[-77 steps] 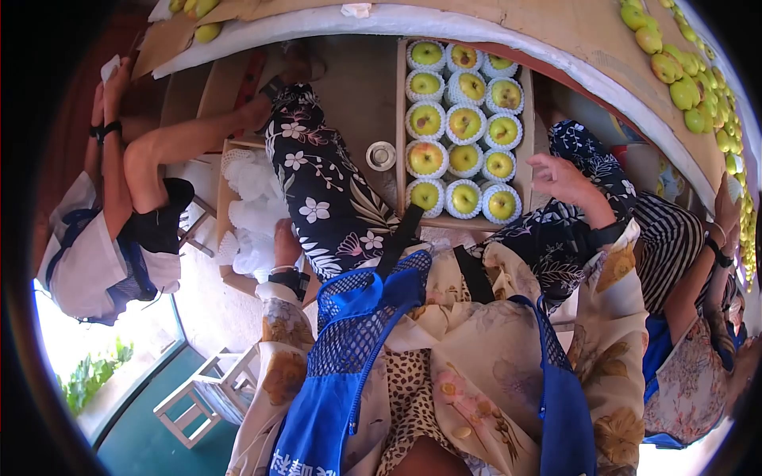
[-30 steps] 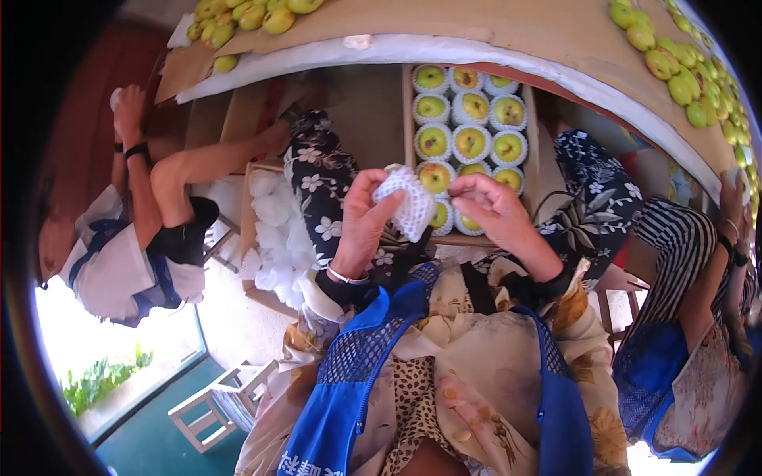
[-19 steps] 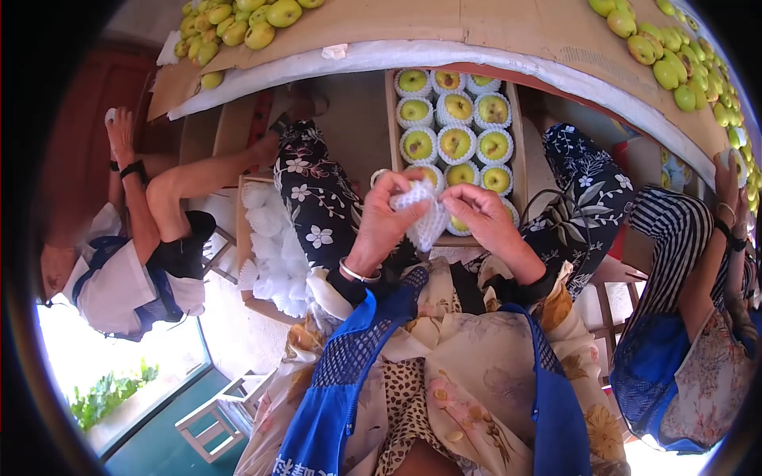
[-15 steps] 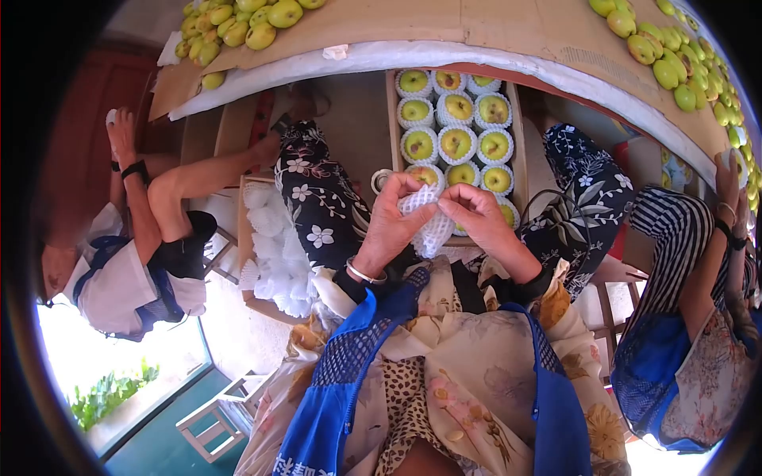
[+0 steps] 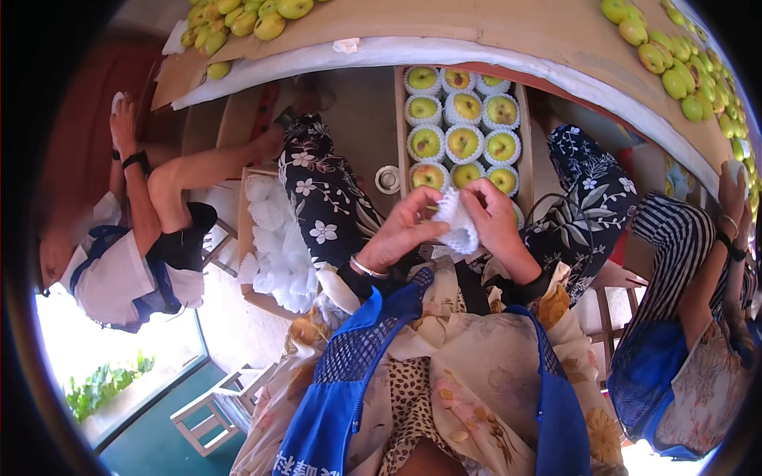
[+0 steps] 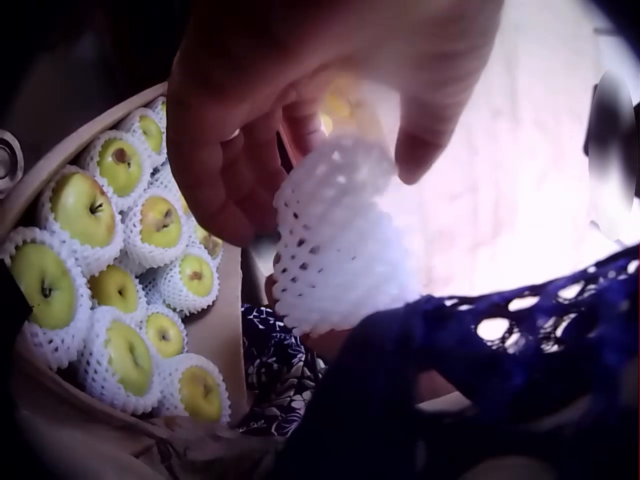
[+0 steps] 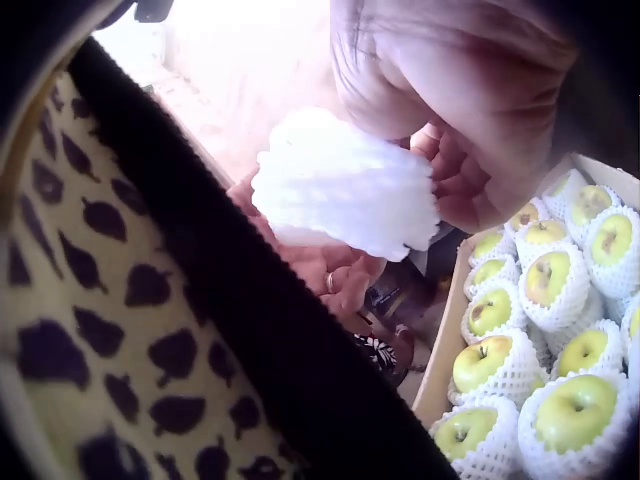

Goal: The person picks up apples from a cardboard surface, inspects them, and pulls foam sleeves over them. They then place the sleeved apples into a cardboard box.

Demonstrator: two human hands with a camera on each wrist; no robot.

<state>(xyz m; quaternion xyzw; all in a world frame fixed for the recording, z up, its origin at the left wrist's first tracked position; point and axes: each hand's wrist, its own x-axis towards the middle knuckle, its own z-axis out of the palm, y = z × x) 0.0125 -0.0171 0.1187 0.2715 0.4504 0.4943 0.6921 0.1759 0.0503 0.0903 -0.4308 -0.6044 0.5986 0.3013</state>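
In the head view, both hands meet in front of the chest over a white foam fruit net (image 5: 458,224). My left hand (image 5: 402,232) holds an apple (image 6: 345,103), whose yellow-green skin shows between thumb and fingers in the left wrist view. The net covers much of that apple, and its loose end hangs away from the left fingers. My right hand (image 5: 494,222) pinches the net from the other side. In the right wrist view the net's scalloped edge (image 7: 400,245) spreads beside the curled right fingers.
A cardboard box (image 5: 402,135) of netted apples (image 5: 463,143) stands just ahead. Spare foam nets (image 5: 274,246) fill a box at the left. Loose apples (image 5: 270,25) lie on the cardboard-covered table (image 5: 444,24). Other people sit at both sides, and a white stool (image 5: 214,412) stands behind left.
The right hand has come from resting near the knee to the net. The left hand has come up from the spare nets with one. The net now tilts toward the right hand.
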